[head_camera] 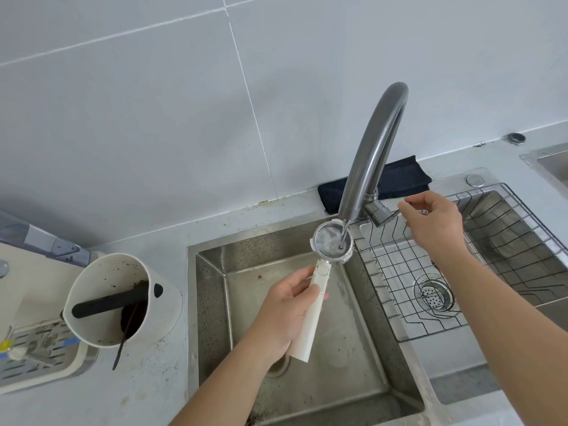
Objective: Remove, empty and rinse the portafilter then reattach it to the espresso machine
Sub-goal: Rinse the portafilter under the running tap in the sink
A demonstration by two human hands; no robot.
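Note:
My left hand (284, 312) grips the white handle of the portafilter (316, 305) over the left sink basin (362, 364). Its round metal basket (332, 241) sits under the spout of the curved steel tap (372, 149), and a thin stream of water runs into it. My right hand (433, 222) is at the tap's lever (384, 213), fingertips touching its end. At the far left edge, the espresso machine (37, 348) shows its cream body and slotted drip tray.
A white knock box (123, 299) with a black bar and dark coffee grounds stands on the counter left of the sink, a thin dark tool leaning in it. A wire rack (461, 272) lies in the right basin. A black cloth (402, 176) lies behind the tap.

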